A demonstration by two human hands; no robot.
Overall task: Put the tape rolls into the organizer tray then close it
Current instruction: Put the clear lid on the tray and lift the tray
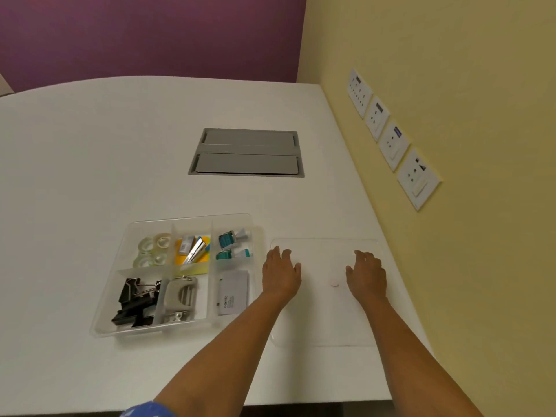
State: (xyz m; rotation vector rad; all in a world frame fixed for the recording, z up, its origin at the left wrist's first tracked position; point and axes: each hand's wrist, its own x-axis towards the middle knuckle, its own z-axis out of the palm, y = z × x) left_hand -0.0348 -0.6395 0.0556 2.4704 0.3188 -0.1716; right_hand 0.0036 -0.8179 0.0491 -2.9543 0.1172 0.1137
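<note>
Several clear tape rolls [152, 249] lie in the back left compartment of the clear organizer tray [105, 299], which stands open on the white table. Its clear flat lid [325, 326] lies on the table to the right of the tray. My left hand [281, 273] rests palm down on the lid's left part, fingers spread. My right hand [367, 273] rests palm down on the lid's right part. Neither hand grips anything that I can see.
The tray also holds black binder clips [135, 302], a grey hole punch [179, 299], a stapler on yellow notes [194, 251], teal items [233, 243] and a white card box [233, 293]. A grey cable hatch [246, 152] sits behind. The yellow wall with sockets [394, 145] is close on the right.
</note>
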